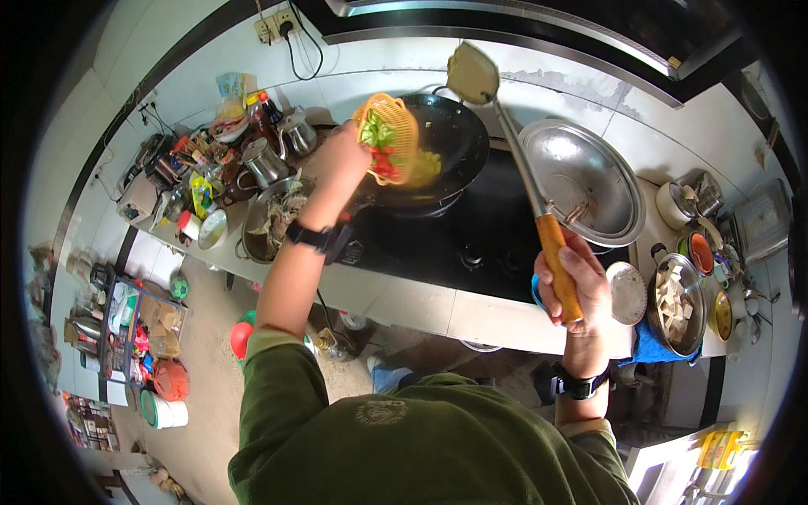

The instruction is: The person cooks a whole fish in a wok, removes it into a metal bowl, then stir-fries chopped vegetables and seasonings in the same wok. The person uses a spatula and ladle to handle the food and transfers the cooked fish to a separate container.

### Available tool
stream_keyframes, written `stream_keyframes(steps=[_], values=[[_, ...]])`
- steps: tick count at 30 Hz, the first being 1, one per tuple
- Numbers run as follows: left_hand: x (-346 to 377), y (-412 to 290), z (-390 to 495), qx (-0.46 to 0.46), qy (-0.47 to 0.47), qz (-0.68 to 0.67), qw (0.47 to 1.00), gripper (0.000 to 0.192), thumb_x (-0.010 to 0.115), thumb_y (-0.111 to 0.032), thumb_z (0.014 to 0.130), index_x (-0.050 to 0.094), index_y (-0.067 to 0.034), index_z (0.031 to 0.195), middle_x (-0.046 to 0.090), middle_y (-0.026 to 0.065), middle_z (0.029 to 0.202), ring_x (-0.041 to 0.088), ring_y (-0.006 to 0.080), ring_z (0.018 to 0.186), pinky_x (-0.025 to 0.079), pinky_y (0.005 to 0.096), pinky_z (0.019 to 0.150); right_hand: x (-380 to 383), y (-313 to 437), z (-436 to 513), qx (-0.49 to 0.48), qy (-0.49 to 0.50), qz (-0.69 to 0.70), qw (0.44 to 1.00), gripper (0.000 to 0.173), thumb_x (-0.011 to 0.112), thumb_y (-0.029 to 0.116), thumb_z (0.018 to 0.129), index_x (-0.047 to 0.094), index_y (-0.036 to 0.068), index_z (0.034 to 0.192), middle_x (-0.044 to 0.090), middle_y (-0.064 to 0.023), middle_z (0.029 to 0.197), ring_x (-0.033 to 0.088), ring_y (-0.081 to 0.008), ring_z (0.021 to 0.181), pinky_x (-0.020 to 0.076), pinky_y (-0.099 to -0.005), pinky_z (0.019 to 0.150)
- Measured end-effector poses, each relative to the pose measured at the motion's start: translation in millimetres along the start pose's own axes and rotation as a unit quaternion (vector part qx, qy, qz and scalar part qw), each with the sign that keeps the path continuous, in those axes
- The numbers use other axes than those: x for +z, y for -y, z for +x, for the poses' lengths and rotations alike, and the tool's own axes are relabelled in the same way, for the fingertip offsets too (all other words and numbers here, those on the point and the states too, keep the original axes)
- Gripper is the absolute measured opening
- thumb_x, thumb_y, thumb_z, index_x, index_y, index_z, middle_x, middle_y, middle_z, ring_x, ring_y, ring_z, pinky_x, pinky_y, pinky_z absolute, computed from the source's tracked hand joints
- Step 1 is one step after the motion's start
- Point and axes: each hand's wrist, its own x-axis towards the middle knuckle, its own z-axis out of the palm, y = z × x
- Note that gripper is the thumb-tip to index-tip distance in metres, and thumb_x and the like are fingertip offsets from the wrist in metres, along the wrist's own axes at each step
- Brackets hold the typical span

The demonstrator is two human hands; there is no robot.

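My left hand [344, 154] grips a yellow plastic basket [409, 136], tilted above the left side of a black wok [464, 136]. Chopped green pepper [377, 130] and red pepper pieces [384, 163] lie inside the basket. Some yellowish food [429, 165] is in the wok beside the basket, its exact kind unclear. In my right hand [584, 281] is the wooden handle [555, 259] of a wok spatula [473, 72]. Its metal blade is raised above the wok's far right rim, and whether it touches the rim cannot be told.
Right of the wok stands a large steel basin [562, 164] on the black cooktop [410, 243]. A pan of white tofu cubes [674, 303] and a small plate [626, 293] sit at the right. Leftward are a metal pot [255, 233], kettles [262, 161] and condiment bottles [268, 110]. The range hood [505, 38] overhangs.
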Motion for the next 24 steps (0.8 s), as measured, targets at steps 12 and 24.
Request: stream_keyframes(steps=[12,24], values=[[64,28,51,0.206,-0.057,0.213,0.953,0.009,0.05,-0.009,0.074,0.052,-0.006,0.082,0.054,0.0101,0.077,0.061,0.0227,0.052,0.05,0.0316,0.045,-14,-33,30,0.088,-0.074,-0.051,0.992,0.033,0.041,0.019,0.088,0.032,0.0,0.113,0.052,-0.0116,0.069,0.047,-0.0156,0.038,0.0386,-0.0239,0.032],[-14,33,-45,-0.309,0.031,-0.466,0.829,0.007,0.049,-0.005,0.078,0.048,0.001,0.079,0.054,0.0095,0.064,0.053,0.0141,0.043,0.045,0.0241,0.036,-34,-32,100,0.154,-0.086,-0.158,0.972,0.024,0.038,0.021,0.089,0.036,0.001,0.103,0.049,-0.0099,0.069,0.045,-0.0128,0.043,0.0368,-0.023,0.032]])
